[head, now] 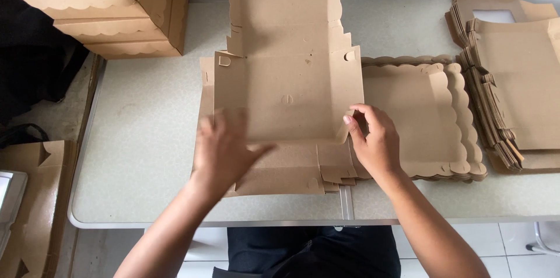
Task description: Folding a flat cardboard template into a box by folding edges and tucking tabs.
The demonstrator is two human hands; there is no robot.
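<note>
Both forearms reached up from the bottom edge, and the left hand (224, 147) lay flat with fingers spread on the kraft box blank (286, 88), pressing down its lower left part. That hand was blurred, so whether the fingertips curled under the fold could not be told. Over on the other side, the right hand (373, 138) pinched the blank's lower right corner flap between thumb and fingers, knuckles bent, the flap lifted a little at the crease. The blank sat in the middle of the pale speckled surface (146, 138), its tall lid panel running away toward the far edge, side flaps standing partly raised. It rested on top of a stack of unfolded blanks (291, 179), whose edges peeked out just below and beside the hands.

Just to the right, touching that stack, lay a pile of scalloped-edge flat pieces (434, 120), brown like the rest. Farther right, a thick heap of window-cut blanks (513, 79) fanned out near the corner. Well apart at the far left corner stood three finished boxes (111, 9), stacked one on another with scalloped lids. Below the surface's left edge, more brown cardboard (35, 196) leaned by the floor.
</note>
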